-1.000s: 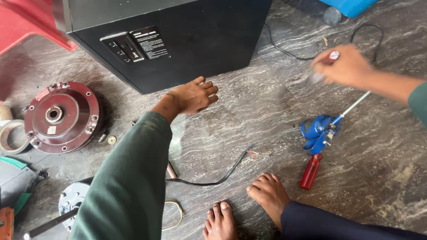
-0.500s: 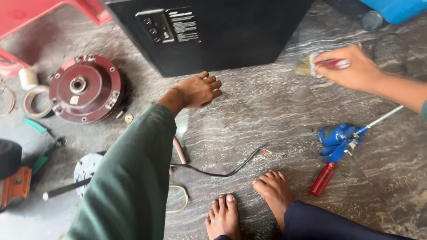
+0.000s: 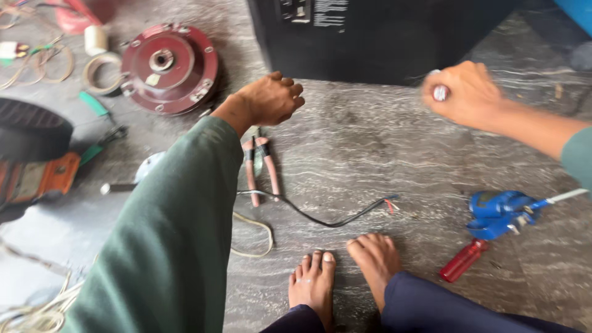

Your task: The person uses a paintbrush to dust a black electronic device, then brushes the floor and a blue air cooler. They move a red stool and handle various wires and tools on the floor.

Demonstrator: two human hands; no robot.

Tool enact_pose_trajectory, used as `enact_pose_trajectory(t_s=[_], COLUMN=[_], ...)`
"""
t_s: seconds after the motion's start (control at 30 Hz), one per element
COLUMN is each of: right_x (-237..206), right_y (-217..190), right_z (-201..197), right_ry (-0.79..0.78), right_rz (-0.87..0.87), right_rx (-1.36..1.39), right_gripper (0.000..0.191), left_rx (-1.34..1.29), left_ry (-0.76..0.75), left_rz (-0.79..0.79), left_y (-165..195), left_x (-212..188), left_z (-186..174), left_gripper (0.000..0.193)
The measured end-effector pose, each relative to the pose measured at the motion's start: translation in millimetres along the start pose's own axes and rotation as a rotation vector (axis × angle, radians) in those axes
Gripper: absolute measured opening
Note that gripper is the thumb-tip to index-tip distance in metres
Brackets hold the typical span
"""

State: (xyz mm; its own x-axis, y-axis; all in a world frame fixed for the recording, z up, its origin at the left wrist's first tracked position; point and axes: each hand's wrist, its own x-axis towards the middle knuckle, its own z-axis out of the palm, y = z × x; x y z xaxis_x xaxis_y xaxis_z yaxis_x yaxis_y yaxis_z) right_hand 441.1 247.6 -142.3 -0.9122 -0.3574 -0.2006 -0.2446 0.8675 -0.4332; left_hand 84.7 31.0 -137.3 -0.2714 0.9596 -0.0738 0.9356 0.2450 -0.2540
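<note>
My left hand (image 3: 268,98) rests knuckles-down on the grey stone floor with its fingers curled into a loose fist, and nothing shows in it. It is just above a pair of pink-handled pliers (image 3: 262,166) and right of a round maroon motor part (image 3: 168,68). My right hand (image 3: 462,92) is blurred and clenched around a small tool (image 3: 439,92), of which only a pale round end shows. It hovers in front of the big black box (image 3: 382,37).
A black wire (image 3: 320,216) with bared ends lies in front of my bare feet (image 3: 345,271). A blue tool (image 3: 499,213) and a red-handled screwdriver (image 3: 462,262) lie to the right. A tape roll (image 3: 102,71), an orange tool (image 3: 37,176) and loose wires sit on the left.
My right hand has come in to the left and lower, close to the black box's front. My left hand has curled from flat into a fist. The view has shifted, revealing the pliers.
</note>
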Motion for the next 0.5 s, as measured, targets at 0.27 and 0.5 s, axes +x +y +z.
enact_pose_trajectory(t_s=[0.27,0.5], right_x=[157,145], right_y=[69,128], right_z=[-147,-183], right_ry=[-0.068,0.027], right_rz=[0.280,0.111], right_rx=[0.722,-0.111], right_gripper=[0.016,0.019], left_rx=[-0.011,-0.050], left_ry=[-0.074,-0.101], left_rz=[-0.100,-0.046], left_y=[-7,6], left_x=[-32,-37], left_z=[-8,-12], left_gripper=[0.019,0.019])
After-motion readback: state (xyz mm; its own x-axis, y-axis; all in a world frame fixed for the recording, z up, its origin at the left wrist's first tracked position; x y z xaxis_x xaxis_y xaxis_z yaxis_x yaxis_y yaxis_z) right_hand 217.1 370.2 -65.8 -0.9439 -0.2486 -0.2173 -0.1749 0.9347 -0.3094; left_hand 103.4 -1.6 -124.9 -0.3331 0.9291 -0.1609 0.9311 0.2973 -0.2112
